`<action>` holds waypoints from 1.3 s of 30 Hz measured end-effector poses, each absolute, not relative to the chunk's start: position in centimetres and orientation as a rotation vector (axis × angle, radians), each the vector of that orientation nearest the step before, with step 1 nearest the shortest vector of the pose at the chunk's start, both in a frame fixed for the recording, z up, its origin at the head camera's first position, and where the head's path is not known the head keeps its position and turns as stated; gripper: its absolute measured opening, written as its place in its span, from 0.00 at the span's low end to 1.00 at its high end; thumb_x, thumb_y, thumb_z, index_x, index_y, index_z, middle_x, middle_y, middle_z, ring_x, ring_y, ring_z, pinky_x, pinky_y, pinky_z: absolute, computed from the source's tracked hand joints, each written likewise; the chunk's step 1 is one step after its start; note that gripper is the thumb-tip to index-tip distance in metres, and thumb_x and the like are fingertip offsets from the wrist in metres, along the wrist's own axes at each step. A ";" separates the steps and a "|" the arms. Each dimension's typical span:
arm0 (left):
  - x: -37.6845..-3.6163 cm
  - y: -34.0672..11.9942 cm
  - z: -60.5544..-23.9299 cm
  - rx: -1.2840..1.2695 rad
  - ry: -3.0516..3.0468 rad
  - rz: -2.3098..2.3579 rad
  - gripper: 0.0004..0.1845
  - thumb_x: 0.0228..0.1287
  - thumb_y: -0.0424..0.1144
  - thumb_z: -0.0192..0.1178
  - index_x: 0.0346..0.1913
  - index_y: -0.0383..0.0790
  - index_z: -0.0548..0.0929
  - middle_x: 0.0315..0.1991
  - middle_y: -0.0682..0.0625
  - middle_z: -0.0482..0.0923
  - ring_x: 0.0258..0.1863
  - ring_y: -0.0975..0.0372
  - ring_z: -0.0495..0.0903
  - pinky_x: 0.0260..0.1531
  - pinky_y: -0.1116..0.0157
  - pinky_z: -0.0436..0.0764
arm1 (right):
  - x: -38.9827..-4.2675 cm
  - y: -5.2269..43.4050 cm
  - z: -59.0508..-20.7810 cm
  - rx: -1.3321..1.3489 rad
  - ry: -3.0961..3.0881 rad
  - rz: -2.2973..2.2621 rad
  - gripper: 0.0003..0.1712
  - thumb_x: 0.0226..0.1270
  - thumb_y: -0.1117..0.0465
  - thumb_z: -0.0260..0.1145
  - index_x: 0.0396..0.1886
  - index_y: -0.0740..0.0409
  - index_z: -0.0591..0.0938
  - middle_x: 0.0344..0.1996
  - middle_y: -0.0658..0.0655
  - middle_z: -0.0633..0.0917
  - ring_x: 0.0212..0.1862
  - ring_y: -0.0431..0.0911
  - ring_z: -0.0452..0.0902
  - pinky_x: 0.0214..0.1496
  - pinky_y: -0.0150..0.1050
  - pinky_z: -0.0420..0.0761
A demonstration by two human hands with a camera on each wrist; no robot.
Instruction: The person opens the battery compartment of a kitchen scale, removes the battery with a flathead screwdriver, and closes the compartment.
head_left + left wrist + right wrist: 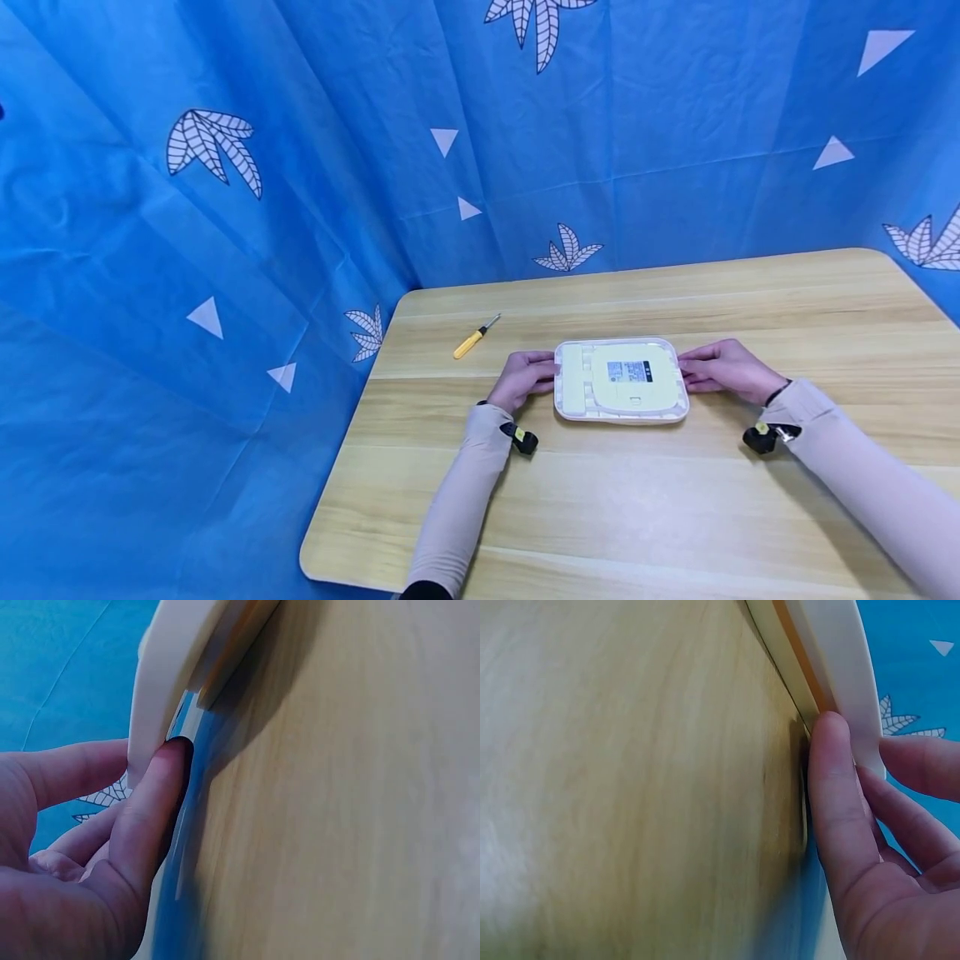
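Observation:
A white, flat device with rounded corners [637, 379] lies on the wooden table, a raised panel with a printed label facing up. Its exact kind cannot be told. At its left end my left hand [522, 379] pinches the rim between thumb and fingers. My right hand [726, 371] pinches the opposite end in the same manner. Both wrist views show the white rim [169, 682] standing a little above the tabletop, with an orange band [799, 649] beneath it. Some fingertips are hidden behind the rim.
A screwdriver with a yellow handle [468, 343] lies to the left, behind my left hand. The wooden table [637, 508] has rounded corners. Blue curtains [525, 167] with white leaf and triangle prints hang behind it and on its left side.

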State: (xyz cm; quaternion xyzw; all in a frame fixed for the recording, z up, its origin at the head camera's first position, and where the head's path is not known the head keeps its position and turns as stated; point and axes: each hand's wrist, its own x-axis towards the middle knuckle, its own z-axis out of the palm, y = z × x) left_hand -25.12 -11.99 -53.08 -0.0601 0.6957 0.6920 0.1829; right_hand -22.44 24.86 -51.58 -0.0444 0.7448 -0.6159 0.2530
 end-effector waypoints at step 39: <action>-24.6 -12.8 -53.1 -0.097 1.863 1.958 0.22 0.70 0.28 0.64 0.65 0.27 0.78 0.58 0.33 0.84 0.50 0.55 0.89 0.50 0.64 0.91 | -19.8 20.9 -46.6 -0.587 2.756 -1.133 0.11 0.67 0.67 0.69 0.47 0.66 0.89 0.41 0.61 0.92 0.39 0.43 0.83 0.38 0.28 0.84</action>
